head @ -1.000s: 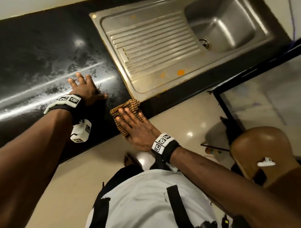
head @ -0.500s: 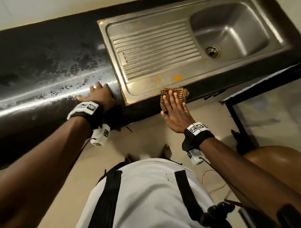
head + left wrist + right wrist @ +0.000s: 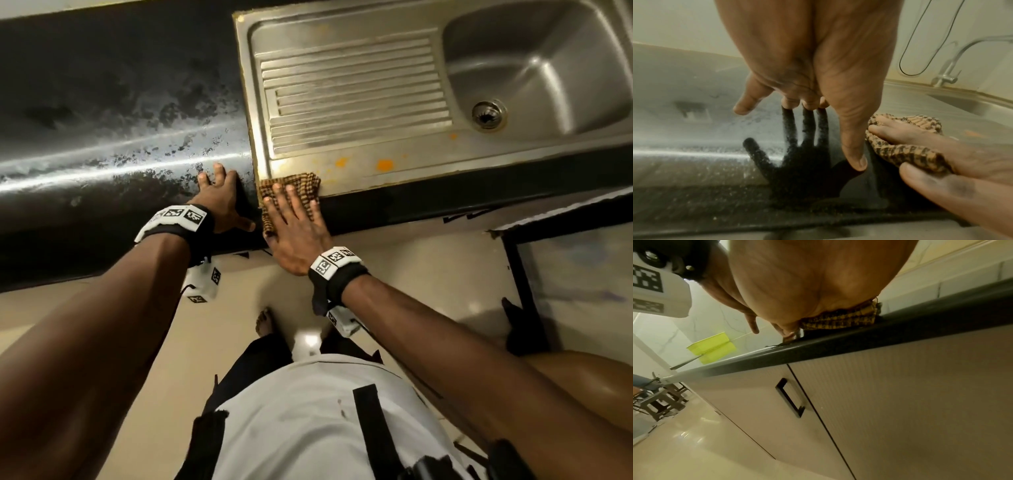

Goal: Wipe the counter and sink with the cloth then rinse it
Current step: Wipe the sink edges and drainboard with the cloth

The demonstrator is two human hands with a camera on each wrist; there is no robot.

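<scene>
Below, both hands flat: right hand [image 3: 294,222] on cloth [image 3: 298,186] at sink [image 3: 342,178] rim, left hand [image 3: 219,202] on counter [image 3: 102,120].

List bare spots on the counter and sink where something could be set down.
Free: the dark counter behind and left of the left hand; the ribbed drainboard between the counter and the basin. Crowded: the front edge, where the right hand presses the cloth beside the left hand.

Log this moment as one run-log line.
left hand: flat on black stone counter | right hand: pressing brown checked cloth at steel sink front edge | orange stains: unwiped
</scene>
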